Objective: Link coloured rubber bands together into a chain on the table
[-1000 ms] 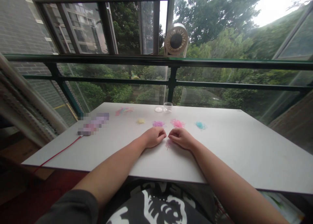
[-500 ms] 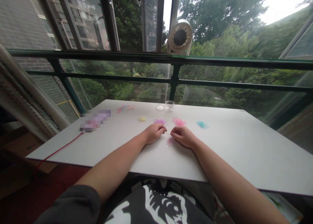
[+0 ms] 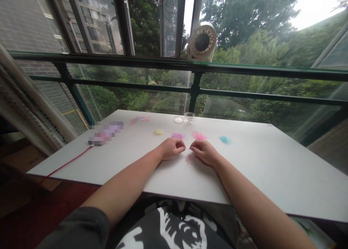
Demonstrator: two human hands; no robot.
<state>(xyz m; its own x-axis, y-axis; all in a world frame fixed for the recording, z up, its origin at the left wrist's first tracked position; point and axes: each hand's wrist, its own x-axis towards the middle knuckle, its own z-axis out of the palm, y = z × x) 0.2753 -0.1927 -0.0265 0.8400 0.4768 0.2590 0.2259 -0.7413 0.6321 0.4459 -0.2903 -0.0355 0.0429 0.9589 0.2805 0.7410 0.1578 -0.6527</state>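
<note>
My left hand [image 3: 173, 148] and my right hand [image 3: 203, 151] rest on the white table [image 3: 261, 162], fingertips pinched and facing each other. A thin pale strand [image 3: 187, 149] spans the small gap between them, held at both ends; its exact kind is too small to tell. Just beyond my left hand is a purple pile [image 3: 178, 135], and beyond my right hand a pink pile [image 3: 199, 136]. A mauve pile [image 3: 188, 159] lies below the gap, partly beside my right hand. Farther out are a yellow pile [image 3: 157, 132] and a teal pile [image 3: 225, 140].
At the far edge stand a clear round container [image 3: 189, 117] and a clear lid [image 3: 178, 120]. A multicoloured pile [image 3: 140, 120] lies at the back left. A blurred-out device [image 3: 106, 133] with a red cable [image 3: 69, 162] is on the left. A fan [image 3: 203, 42] stands by the railing.
The fingers of my left hand have closed into a pinch on the strand's left end. My right hand keeps its hold. The piles have not visibly moved.
</note>
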